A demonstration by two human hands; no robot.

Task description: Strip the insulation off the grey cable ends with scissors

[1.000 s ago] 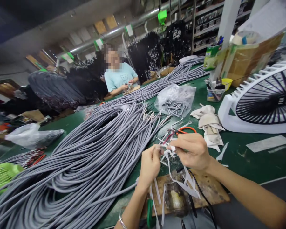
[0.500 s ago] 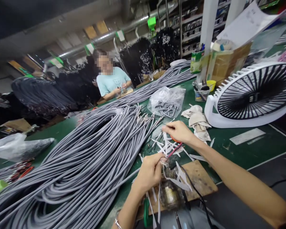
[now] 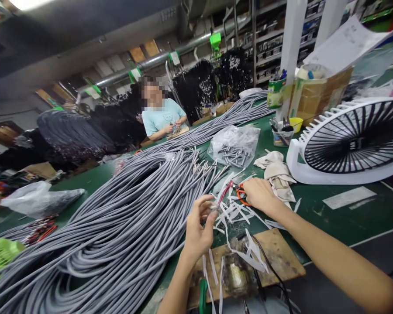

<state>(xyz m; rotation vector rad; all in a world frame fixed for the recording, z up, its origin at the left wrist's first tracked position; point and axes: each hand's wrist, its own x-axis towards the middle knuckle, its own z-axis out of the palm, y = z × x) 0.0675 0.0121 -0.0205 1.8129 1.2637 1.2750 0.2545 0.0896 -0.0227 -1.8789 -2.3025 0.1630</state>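
Observation:
My left hand [image 3: 198, 226] is curled with thumb and fingers around the stripped end of a grey cable, partly hidden by the fingers. Red wires [image 3: 225, 192] stick out of that end, up and to the right. In my right hand [image 3: 260, 195] are orange-handled cutters [image 3: 241, 194], whose small jaws meet the tips of the red wires. White strips [image 3: 237, 211] lie scattered beneath both hands. Nearer me is a stained wooden board [image 3: 275, 250] with a clear-wrapped, gold-coloured object [image 3: 235, 272] and more white strips on it.
A large bundle of grey cables [image 3: 118, 218] covers the left side. Behind my hands sits a plastic bag of grey pieces [image 3: 234, 146]. Cloth gloves [image 3: 278, 172] and a white fan [image 3: 353, 139] stand right. Across the table another person [image 3: 163, 115] works with both hands.
My right hand has turned and brought the orange-handled cutters to the red wires. My left hand has risen slightly, its fingers less tightly closed. The view has tilted a little upward.

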